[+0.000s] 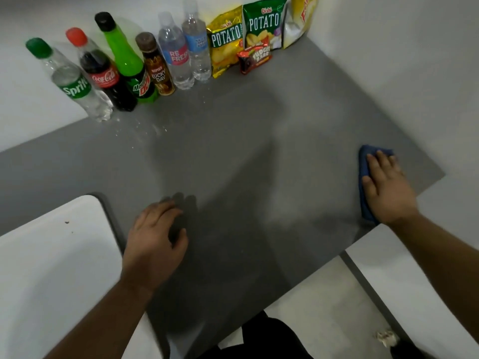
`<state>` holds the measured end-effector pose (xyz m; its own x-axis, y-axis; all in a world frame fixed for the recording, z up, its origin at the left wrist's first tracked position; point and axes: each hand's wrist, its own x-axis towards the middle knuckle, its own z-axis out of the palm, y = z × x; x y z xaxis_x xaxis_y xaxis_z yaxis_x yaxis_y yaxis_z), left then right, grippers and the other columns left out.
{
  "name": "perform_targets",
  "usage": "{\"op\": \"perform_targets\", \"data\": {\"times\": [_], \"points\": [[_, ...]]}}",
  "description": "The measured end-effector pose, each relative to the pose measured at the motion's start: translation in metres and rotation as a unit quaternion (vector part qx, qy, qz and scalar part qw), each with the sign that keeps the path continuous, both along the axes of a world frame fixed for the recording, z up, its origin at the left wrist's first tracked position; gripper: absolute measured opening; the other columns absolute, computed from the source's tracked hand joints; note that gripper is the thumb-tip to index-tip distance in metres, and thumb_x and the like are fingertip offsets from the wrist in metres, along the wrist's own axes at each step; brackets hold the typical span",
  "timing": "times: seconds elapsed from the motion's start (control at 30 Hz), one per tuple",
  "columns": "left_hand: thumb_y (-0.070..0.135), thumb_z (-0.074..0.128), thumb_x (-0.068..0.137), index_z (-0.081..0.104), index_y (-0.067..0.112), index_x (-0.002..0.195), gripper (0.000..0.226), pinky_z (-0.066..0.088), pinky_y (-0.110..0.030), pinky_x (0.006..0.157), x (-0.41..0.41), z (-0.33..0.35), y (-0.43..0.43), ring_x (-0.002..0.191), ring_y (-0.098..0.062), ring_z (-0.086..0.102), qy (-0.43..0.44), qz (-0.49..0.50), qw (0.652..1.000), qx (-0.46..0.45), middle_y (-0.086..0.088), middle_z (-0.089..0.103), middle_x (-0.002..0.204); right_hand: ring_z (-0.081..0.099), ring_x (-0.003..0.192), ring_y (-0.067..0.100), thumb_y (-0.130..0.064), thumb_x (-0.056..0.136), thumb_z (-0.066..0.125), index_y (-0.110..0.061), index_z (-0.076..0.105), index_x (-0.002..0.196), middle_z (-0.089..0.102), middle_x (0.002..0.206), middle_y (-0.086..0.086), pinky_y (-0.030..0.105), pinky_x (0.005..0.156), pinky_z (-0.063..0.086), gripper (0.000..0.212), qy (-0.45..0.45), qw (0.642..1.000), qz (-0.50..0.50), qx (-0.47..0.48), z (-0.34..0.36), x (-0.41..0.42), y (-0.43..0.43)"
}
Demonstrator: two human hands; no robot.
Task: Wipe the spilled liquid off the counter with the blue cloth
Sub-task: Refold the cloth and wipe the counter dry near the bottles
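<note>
A folded blue cloth (pixel 364 165) lies at the right edge of the grey counter (pixel 233 151). My right hand (pixel 387 187) rests flat on it with straight fingers, covering most of it. Spilled liquid (pixel 145 129) shows as clear drops and a wet sheen at the back left of the counter, in front of the bottles. My left hand (pixel 155 240) hovers over or rests on the counter near its front left, fingers loosely curled, holding nothing.
Several bottles stand along the back wall: Sprite (pixel 70 81), Coca-Cola (pixel 103 73), a green one (pixel 127 60), a brown one (pixel 155 66), two water bottles (pixel 178 53). Chip bags (pixel 261 24) and a snack bar (pixel 255 58) sit beside them. A white sink (pixel 51 255) is left.
</note>
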<state>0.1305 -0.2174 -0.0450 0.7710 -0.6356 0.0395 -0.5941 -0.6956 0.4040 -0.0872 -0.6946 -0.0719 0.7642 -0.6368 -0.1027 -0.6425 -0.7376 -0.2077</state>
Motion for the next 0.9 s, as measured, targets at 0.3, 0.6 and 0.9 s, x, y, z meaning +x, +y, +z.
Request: {"op": "perform_targets", "data": {"times": [0.3,0.6,0.9], "points": [[0.022,0.072,0.087,0.072,0.013,0.123,0.037,0.049,-0.051,0.110,-0.011,0.001,0.045,0.122,-0.034,0.062,-0.006,0.007,1.000,-0.005,-0.009,0.068,0.134,-0.016,0.156,0.020,-0.055,0.103,0.009,-0.031,0.000,0.164,-0.008,0.170,-0.004,0.037,0.123,-0.013,0.066,0.053,0.991,0.118,0.018,0.002,0.033,0.187],[0.028,0.067,0.086,0.069,0.016,0.125,0.041,0.047,-0.049,0.109,-0.013,0.010,0.069,0.125,-0.031,0.057,0.021,-0.028,0.999,0.016,-0.005,0.063,0.136,-0.017,0.156,0.018,-0.050,0.106,0.024,-0.029,0.003,0.164,-0.006,0.171,-0.005,0.040,0.126,-0.012,0.065,0.070,0.973,0.222,0.007,0.000,0.054,0.347],[0.024,0.076,0.086,0.068,0.015,0.130,0.045,0.038,-0.055,0.120,-0.011,0.019,0.082,0.132,-0.030,0.058,0.048,0.006,0.998,0.032,-0.007,0.063,0.141,-0.005,0.158,0.017,-0.049,0.106,0.016,-0.032,0.006,0.163,-0.002,0.170,-0.011,0.044,0.127,-0.004,0.060,0.069,0.964,0.255,0.015,0.007,0.056,0.292]]}}
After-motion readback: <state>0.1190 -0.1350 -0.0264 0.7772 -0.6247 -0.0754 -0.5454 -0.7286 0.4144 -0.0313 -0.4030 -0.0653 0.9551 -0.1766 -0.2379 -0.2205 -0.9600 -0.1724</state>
